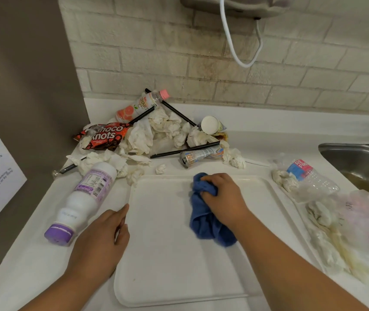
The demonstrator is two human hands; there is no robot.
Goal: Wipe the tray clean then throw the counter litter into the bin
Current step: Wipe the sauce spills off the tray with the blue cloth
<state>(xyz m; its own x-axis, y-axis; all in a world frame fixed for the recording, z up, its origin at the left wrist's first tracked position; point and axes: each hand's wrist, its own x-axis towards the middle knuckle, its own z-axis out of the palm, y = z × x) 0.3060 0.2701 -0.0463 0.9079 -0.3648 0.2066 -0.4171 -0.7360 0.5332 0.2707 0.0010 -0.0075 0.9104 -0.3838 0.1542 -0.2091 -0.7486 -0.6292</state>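
right hand (221, 196) grips cloth (206, 218) on tray (167, 254) — left hand (104, 236) flat

You've one tray (179, 265), one blue cloth (203, 221) on it; behind it four black straws (179, 113), one can (198, 156), one cup (210, 124), one snack packet (104, 136); three bottles (82, 198) around it (tissues (138, 140) beyond counting).

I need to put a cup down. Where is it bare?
Bare: the white plastic tray between the left hand and the blue cloth gripped by the right hand; the counter nearer than the purple-capped white bottle. Crowded: the tissue pile behind, plastic bags right.
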